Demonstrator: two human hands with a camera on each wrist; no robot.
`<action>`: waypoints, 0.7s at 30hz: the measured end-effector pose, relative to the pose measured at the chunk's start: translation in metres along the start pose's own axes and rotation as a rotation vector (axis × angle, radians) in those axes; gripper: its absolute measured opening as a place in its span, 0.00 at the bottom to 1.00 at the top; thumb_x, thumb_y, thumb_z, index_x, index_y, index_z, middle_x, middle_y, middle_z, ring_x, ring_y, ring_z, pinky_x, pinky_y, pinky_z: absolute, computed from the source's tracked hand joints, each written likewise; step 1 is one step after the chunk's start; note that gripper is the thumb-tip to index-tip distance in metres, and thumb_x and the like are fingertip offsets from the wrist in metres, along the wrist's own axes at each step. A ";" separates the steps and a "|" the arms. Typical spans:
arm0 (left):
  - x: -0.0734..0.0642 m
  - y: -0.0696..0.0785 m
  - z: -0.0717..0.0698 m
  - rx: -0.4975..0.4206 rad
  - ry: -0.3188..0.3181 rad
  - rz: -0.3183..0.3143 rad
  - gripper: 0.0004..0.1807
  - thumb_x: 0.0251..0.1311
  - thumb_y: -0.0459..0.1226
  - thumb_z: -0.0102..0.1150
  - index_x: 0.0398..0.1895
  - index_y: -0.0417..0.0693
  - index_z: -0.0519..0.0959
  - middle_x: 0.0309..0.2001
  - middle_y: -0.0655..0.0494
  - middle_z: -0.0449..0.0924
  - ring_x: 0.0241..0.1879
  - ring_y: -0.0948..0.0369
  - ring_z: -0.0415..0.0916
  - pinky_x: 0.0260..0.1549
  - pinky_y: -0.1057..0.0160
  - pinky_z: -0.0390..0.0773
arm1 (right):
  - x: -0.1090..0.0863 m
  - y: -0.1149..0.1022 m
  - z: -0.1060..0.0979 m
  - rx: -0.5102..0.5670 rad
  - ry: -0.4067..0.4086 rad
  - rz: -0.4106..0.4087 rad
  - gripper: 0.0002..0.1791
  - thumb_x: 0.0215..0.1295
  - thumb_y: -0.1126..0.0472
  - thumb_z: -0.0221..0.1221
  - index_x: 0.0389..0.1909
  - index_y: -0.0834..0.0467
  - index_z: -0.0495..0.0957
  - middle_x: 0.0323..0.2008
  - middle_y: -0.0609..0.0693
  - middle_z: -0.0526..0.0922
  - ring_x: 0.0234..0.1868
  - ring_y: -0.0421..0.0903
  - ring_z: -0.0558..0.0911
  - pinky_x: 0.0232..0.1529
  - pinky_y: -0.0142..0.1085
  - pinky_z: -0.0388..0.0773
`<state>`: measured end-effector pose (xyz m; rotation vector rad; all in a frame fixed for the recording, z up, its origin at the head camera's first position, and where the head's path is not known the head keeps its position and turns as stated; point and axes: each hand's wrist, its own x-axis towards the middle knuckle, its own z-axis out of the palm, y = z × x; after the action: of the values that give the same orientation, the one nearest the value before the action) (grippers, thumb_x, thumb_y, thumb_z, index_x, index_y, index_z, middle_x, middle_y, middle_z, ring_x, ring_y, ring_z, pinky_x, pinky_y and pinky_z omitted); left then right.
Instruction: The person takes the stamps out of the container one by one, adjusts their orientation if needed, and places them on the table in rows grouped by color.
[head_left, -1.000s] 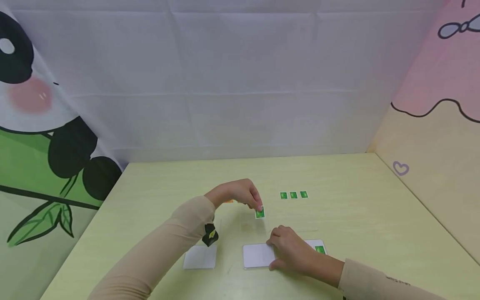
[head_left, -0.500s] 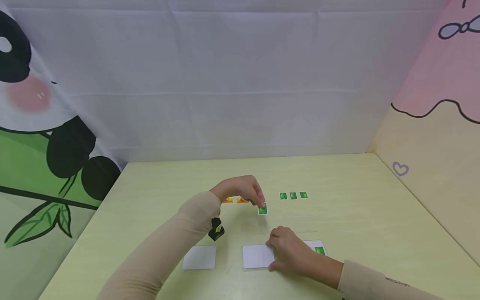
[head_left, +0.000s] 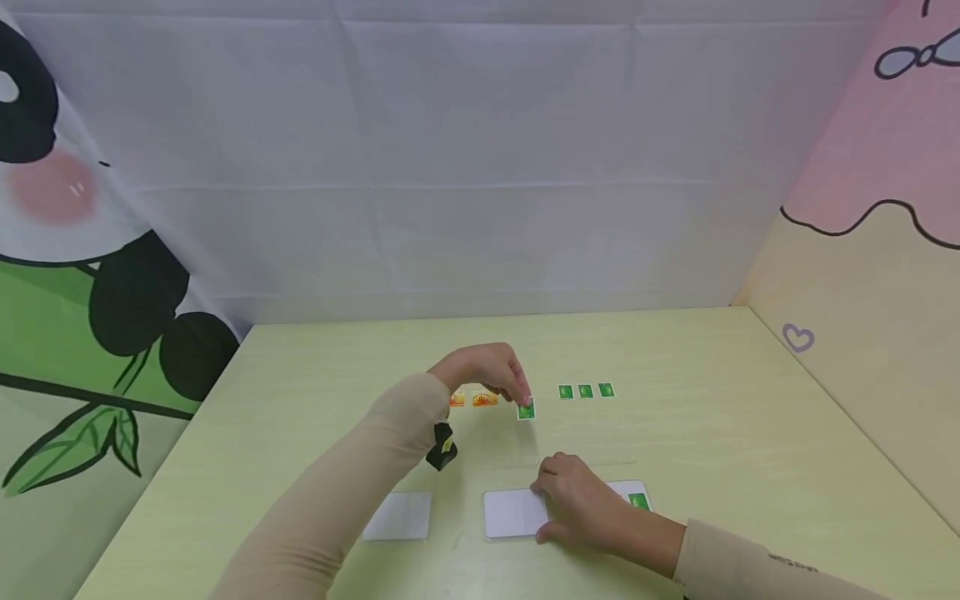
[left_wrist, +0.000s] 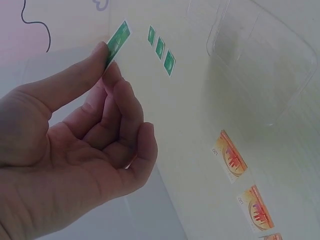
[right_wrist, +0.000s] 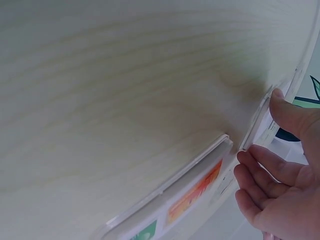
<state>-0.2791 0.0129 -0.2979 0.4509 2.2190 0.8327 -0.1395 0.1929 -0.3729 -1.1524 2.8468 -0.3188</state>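
Observation:
My left hand [head_left: 491,368] pinches a small green stamp [left_wrist: 119,42] between thumb and fingertips, over the far middle of the table. In the head view the held stamp stands to the right of the orange stamps [head_left: 485,400] and left of a row of three green stamps [head_left: 586,391]. Nearer me, my right hand [head_left: 588,507] holds the right side of a white card stack [head_left: 513,513], thumb on the near edge and fingers on the far edge. Partly behind that hand lies another white card [right_wrist: 167,200] bearing an orange and a green stamp.
A second white stack [head_left: 397,516] lies to the left, partly covered by the left sleeve. A clear plastic tray [left_wrist: 270,123] sits between the stamps and the cards. White cloth [head_left: 480,208] hangs behind the table; painted panels flank it.
My left hand has moved away from me and slightly right, carrying the green stamp back toward the stamp rows and uncovering the orange stamps. The right hand stays at the white card stack.

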 end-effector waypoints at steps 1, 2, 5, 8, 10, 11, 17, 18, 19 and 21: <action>0.001 0.001 -0.001 0.002 0.001 -0.004 0.09 0.57 0.38 0.66 0.36 0.41 0.86 0.32 0.55 0.83 0.35 0.59 0.75 0.58 0.52 0.75 | 0.000 0.000 0.000 0.001 -0.001 0.001 0.28 0.43 0.45 0.74 0.41 0.60 0.83 0.36 0.45 0.80 0.39 0.38 0.72 0.47 0.34 0.73; 0.001 0.001 -0.001 0.003 0.001 -0.008 0.09 0.57 0.38 0.65 0.36 0.40 0.85 0.31 0.56 0.82 0.33 0.60 0.73 0.58 0.52 0.74 | 0.000 0.000 0.000 0.003 -0.003 0.001 0.28 0.43 0.45 0.74 0.41 0.60 0.83 0.36 0.45 0.80 0.39 0.38 0.72 0.47 0.34 0.73; 0.002 0.003 -0.003 0.003 0.003 -0.018 0.09 0.58 0.38 0.65 0.36 0.40 0.85 0.29 0.57 0.80 0.30 0.61 0.70 0.56 0.53 0.75 | 0.001 0.000 0.000 0.004 -0.011 0.004 0.28 0.43 0.45 0.74 0.41 0.60 0.83 0.36 0.45 0.80 0.39 0.38 0.73 0.47 0.34 0.73; 0.004 0.003 -0.003 0.002 0.005 -0.020 0.10 0.58 0.38 0.65 0.37 0.40 0.85 0.28 0.58 0.79 0.29 0.62 0.68 0.48 0.58 0.76 | 0.002 0.000 0.000 -0.002 -0.023 0.005 0.28 0.43 0.44 0.73 0.41 0.60 0.83 0.36 0.45 0.80 0.39 0.38 0.73 0.47 0.34 0.73; 0.005 0.003 -0.003 0.006 0.010 -0.019 0.10 0.58 0.38 0.65 0.37 0.40 0.85 0.28 0.58 0.79 0.28 0.63 0.68 0.43 0.62 0.74 | 0.003 -0.001 0.000 -0.006 -0.029 0.007 0.28 0.44 0.44 0.73 0.41 0.60 0.83 0.36 0.45 0.80 0.38 0.38 0.72 0.46 0.34 0.73; 0.006 0.003 -0.003 0.009 0.014 -0.017 0.10 0.58 0.38 0.65 0.36 0.40 0.85 0.29 0.56 0.80 0.28 0.63 0.68 0.39 0.64 0.73 | 0.003 -0.001 0.000 -0.007 -0.032 0.007 0.28 0.44 0.44 0.73 0.41 0.60 0.83 0.36 0.45 0.80 0.38 0.38 0.72 0.46 0.34 0.73; 0.012 0.002 -0.004 0.019 0.036 -0.002 0.09 0.57 0.37 0.66 0.36 0.39 0.85 0.27 0.57 0.80 0.28 0.64 0.69 0.32 0.68 0.71 | 0.003 -0.001 -0.001 -0.013 -0.021 0.003 0.28 0.43 0.44 0.73 0.41 0.60 0.83 0.36 0.45 0.80 0.38 0.38 0.72 0.46 0.34 0.73; 0.013 0.002 -0.004 0.020 0.040 -0.003 0.09 0.57 0.37 0.66 0.35 0.39 0.85 0.27 0.57 0.80 0.28 0.64 0.69 0.33 0.68 0.71 | 0.003 -0.001 0.000 -0.016 -0.016 0.002 0.28 0.43 0.44 0.73 0.41 0.60 0.83 0.36 0.45 0.80 0.38 0.38 0.72 0.46 0.34 0.73; 0.014 0.001 -0.004 0.018 0.042 -0.004 0.09 0.56 0.37 0.66 0.35 0.40 0.86 0.27 0.57 0.80 0.27 0.64 0.69 0.33 0.67 0.72 | 0.003 -0.001 0.000 -0.019 -0.012 0.002 0.29 0.43 0.44 0.73 0.41 0.60 0.83 0.36 0.45 0.80 0.38 0.38 0.72 0.46 0.34 0.73; 0.017 0.000 -0.005 0.021 0.036 -0.012 0.07 0.56 0.37 0.66 0.33 0.41 0.86 0.27 0.57 0.81 0.27 0.63 0.69 0.35 0.67 0.72 | 0.002 -0.001 0.000 -0.021 -0.006 0.003 0.29 0.43 0.44 0.73 0.41 0.60 0.83 0.36 0.46 0.80 0.38 0.38 0.73 0.46 0.34 0.73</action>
<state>-0.2945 0.0204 -0.3040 0.4354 2.2636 0.8182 -0.1403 0.1905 -0.3727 -1.1512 2.8528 -0.2857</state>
